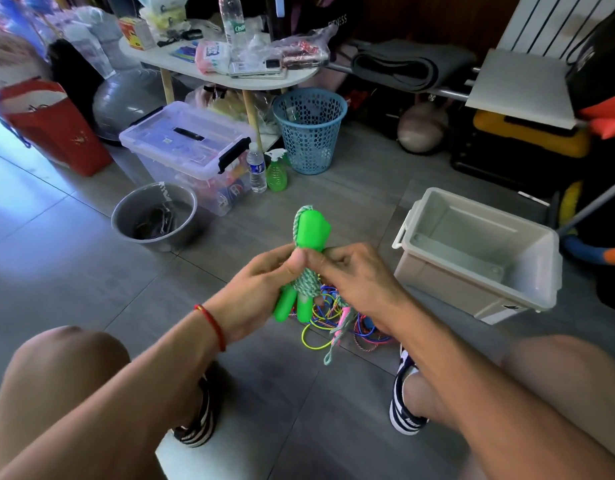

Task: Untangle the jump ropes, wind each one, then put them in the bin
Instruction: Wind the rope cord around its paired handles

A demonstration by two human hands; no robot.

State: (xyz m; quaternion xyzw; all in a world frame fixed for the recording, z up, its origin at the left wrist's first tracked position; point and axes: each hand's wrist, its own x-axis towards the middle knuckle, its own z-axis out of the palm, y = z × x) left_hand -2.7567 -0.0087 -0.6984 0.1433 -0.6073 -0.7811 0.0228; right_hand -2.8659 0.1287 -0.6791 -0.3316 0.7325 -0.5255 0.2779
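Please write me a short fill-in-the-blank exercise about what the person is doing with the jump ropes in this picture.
1. Both hands, the left hand and the right hand, grip the jump rope whose handles are coloured ____.
2. The open grey bin on the floor to the person's right holds ____ ropes so far.
3. The remaining tangled ropes lie on the ____ below the hands.
4. A ____ string bracelet circles the left wrist.

Missing words: green; no; floor; red

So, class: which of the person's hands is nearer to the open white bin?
Right. The right hand grips the green jump rope on the side toward the white bin; the left hand grips it from the far side.
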